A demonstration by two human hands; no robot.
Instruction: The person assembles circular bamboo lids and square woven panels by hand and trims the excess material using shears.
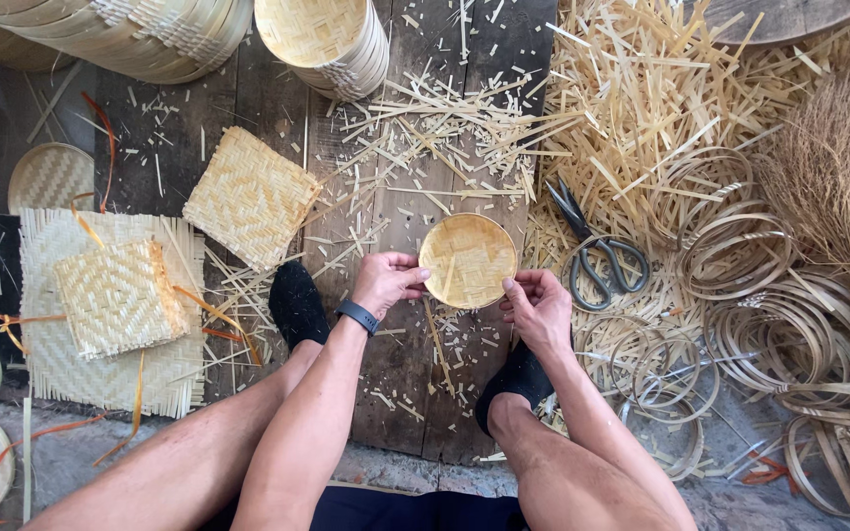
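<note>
left hand point(384, 282) + right hand point(537, 308) hold round woven tray point(467, 260) | scissors point(597, 254) beside

a basket-weaving workshop floor: bamboo strip offcuts point(641, 108), coiled hoops point(769, 334), woven mats point(251, 197), stacked trays point(332, 39), scissors point(597, 251) on worn planks point(400, 374).

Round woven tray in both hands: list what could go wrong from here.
1. The round woven tray is pinched only at its rim by the left hand and right hand, so it might slip or warp.
2. The scissors lie beside the right hand among loose bamboo strips; a blind reach could meet the blades.
3. Splinters on the wooden boards could prick the socked feet.
</note>
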